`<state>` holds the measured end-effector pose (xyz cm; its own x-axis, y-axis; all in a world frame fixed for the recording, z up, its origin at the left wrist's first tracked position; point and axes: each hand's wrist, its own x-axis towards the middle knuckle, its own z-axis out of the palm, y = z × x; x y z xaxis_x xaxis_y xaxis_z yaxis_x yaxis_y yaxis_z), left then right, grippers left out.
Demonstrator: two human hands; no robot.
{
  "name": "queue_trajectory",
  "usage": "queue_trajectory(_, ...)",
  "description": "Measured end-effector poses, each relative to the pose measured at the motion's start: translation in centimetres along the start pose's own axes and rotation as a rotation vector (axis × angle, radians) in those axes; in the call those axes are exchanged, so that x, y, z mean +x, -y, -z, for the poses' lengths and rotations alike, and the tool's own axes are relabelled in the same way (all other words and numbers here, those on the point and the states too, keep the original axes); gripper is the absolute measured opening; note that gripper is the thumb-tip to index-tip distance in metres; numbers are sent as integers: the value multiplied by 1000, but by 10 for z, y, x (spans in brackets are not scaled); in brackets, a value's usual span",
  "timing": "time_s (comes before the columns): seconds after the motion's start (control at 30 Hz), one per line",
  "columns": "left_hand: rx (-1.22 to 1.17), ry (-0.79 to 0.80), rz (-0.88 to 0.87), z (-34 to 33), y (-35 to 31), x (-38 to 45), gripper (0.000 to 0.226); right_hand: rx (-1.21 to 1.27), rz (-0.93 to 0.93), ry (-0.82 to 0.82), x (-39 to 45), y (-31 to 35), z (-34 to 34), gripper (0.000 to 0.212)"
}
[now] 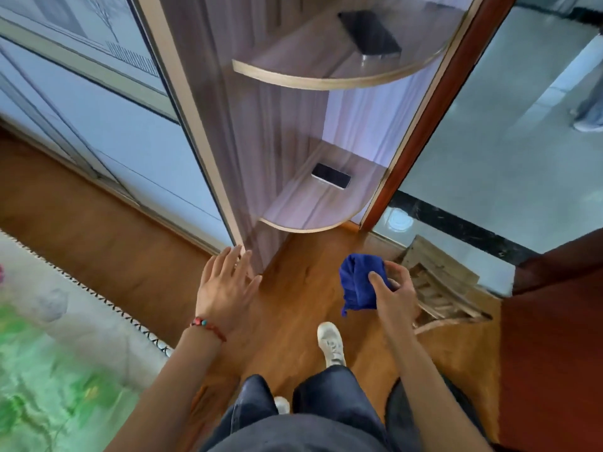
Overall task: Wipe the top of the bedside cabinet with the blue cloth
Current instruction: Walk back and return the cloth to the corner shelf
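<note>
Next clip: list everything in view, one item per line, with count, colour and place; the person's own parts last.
cloth: one, blue, bunched in the right hand
shelves: two, pale wood, rounded, stacked at centre
phones: two, dark, one on each shelf
rug: one, cream and green, lower left
floor: brown wood, centre
bracelet: one, red beads, left wrist
shoes: two, white, on the floor
left hand: open, empty
right hand: fingers gripping the cloth

My right hand (393, 293) grips the bunched blue cloth (362, 283) above the wooden floor (293, 305); my left hand (225, 285) (fingers spread) hovers near the corner shelf unit (313, 203).
</note>
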<state>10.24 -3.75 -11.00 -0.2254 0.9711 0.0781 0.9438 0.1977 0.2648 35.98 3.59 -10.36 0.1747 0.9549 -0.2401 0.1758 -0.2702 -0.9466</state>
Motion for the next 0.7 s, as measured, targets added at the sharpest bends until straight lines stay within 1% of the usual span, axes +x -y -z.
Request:
queue_trajectory(0.17, -20, -63, 136, -12, -10, 33, 50, -83, -6, 185, 75, 10, -21, 26)
queue_trajectory(0.27, -37, -69, 224, -25, -16, 43, 52, -124, 15, 251, 114, 12, -32, 25)
queue_trajectory(0.33, -35, -46, 262, -35, -21, 50, 56, -152, 9, 290, 137, 10, -40, 24)
queue_trajectory(0.5, -43, -9, 283, -57, -24, 72, 57, -194, 6, 338, 178, 0, -64, 22)
queue_trajectory(0.7, -28, -2, 242, -93, -6, 105, 58, -185, -19, 338, 215, -31, -109, 22)
